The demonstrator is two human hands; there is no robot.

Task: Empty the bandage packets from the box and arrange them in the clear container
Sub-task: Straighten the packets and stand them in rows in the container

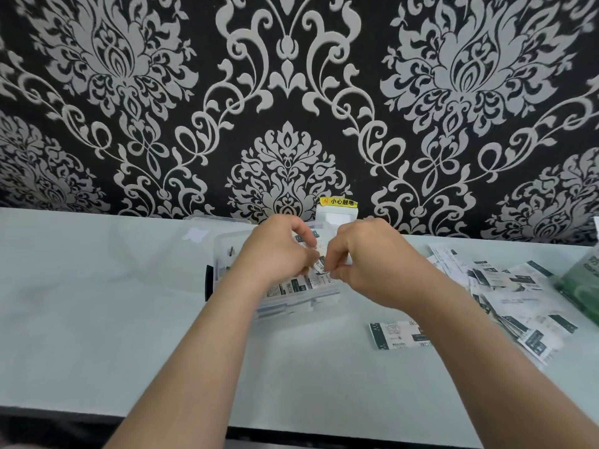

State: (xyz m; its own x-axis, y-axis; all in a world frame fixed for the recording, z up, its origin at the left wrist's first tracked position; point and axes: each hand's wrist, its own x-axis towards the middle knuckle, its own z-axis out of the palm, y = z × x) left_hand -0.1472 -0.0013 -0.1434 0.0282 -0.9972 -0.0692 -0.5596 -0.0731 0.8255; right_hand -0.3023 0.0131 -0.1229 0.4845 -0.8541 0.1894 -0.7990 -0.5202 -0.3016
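The clear container (291,306) stands mid-table against the wall, with several white-and-dark-green bandage packets (293,285) lined up inside it. Both hands hover over it. My left hand (275,251) has its fingers curled round a packet (312,243) above the container. My right hand (363,260) pinches the same bunch of packets from the right side. More loose packets (518,299) lie in a heap on the table to the right. One pair of packets (398,335) lies alone just under my right forearm. The green box (580,286) sits at the right edge.
The container's clear lid (214,222) stands open behind it. A white wall socket cover with a yellow warning sticker (338,209) is on the patterned wall just behind. The pale table (97,319) runs to a dark front edge.
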